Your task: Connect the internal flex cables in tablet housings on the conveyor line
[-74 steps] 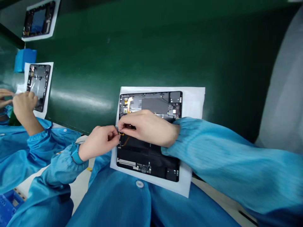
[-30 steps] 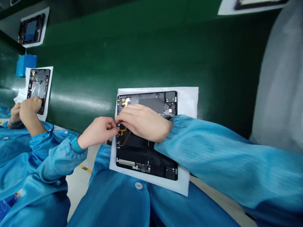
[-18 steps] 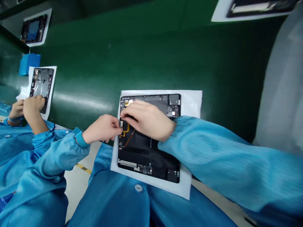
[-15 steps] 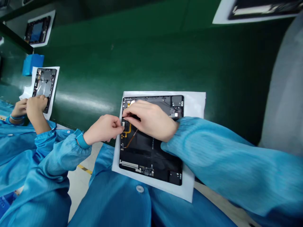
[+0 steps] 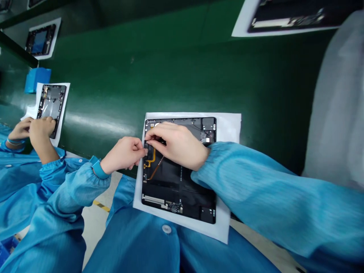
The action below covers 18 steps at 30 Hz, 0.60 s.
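Observation:
An opened black tablet (image 5: pixel 196 189) with its inner parts showing lies on a white sheet (image 5: pixel 229 127) in front of me. An orange flex cable (image 5: pixel 154 156) runs along the tablet's left side. My right hand (image 5: pixel 180 146) reaches over the tablet, its thumb and index finger pinched at the left edge. Close by, my left hand (image 5: pixel 123 152) is closed in a pinch just outside that edge, thumb tip at the tablet's side. Whatever either pinch holds is too small or hidden to make out.
Another person's hands (image 5: pixel 41 131) work on a second tablet (image 5: pixel 54 104) at the left. Behind it stands a blue box (image 5: pixel 37 79). More opened tablets lie on sheets at the far left and the top right (image 5: pixel 304 17). A greyish-white surface (image 5: pixel 335 102) rises at the right.
The view has shifted slightly, so the tablet appears a little further left. Both hands keep nearly the same pinched pose at the tablet's left edge.

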Tool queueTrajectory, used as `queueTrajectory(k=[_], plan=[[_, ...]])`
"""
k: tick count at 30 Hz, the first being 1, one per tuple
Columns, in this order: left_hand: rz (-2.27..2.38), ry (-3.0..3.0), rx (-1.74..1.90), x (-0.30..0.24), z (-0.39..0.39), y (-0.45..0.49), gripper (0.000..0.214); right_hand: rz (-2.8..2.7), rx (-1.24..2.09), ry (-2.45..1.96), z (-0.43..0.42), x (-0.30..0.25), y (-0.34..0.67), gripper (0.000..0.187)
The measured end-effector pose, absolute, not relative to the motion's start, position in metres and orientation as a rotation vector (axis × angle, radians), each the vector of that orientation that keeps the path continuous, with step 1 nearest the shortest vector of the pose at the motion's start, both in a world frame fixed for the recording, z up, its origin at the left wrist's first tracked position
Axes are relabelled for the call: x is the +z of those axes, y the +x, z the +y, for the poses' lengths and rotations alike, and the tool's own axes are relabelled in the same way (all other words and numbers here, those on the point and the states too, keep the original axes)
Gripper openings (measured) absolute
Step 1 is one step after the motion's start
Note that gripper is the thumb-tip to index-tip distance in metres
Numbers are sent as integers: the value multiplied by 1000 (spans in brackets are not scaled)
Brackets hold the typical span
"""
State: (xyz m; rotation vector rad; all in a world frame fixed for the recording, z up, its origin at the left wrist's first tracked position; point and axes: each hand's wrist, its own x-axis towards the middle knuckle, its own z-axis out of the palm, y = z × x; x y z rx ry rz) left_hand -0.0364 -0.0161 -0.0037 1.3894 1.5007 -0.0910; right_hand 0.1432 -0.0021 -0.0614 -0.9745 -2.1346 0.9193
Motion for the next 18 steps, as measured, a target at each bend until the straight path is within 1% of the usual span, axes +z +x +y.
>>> queueTrajectory(k=[7, 18], plan=[[1533, 1425, -65, -6, -13, -33, 17, -2109, 947, -1030, 0, -60, 144, 11], [1529, 1457, 22, -6, -13, -34, 19, -2118, 916, -1010, 2, -60, 143, 15]])
